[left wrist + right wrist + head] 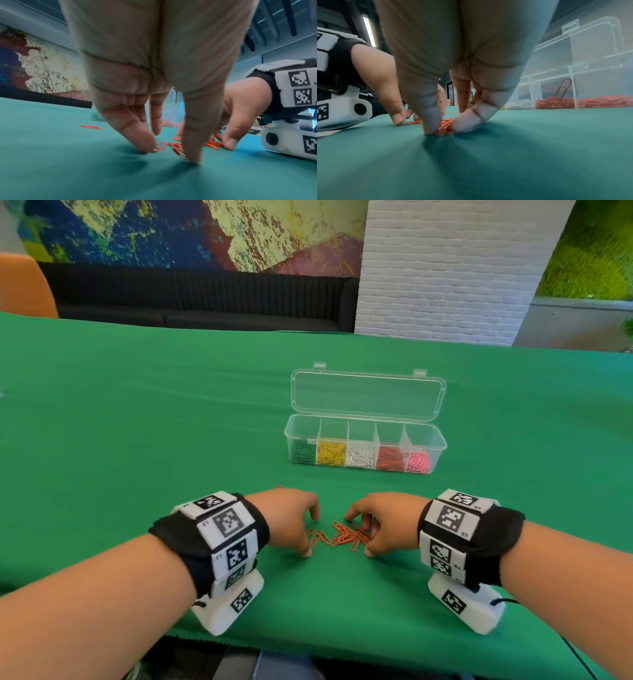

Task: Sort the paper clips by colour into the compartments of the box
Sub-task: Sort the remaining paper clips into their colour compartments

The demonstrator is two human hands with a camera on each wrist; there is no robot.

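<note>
A loose heap of red paper clips (344, 537) lies on the green cloth between my two hands. My right hand (361, 535) pinches a bunch of these clips (445, 127) between thumb and fingers (464, 125), tips down on the cloth. My left hand (311, 537) stands on its fingertips beside the heap, thumb and fingers apart, with a clip (160, 146) touching one fingertip. One stray red clip (90, 126) lies behind the left hand. The clear box (424, 440) stands farther back with its lid open, holding green, yellow, white, red (390, 458) and pink clips in separate compartments.
The green cloth (137, 422) covers the table, whose front edge runs just under my wrists. A dark bench and a white brick pillar (445, 268) stand beyond the far edge. An orange chair back (24, 285) shows at the far left.
</note>
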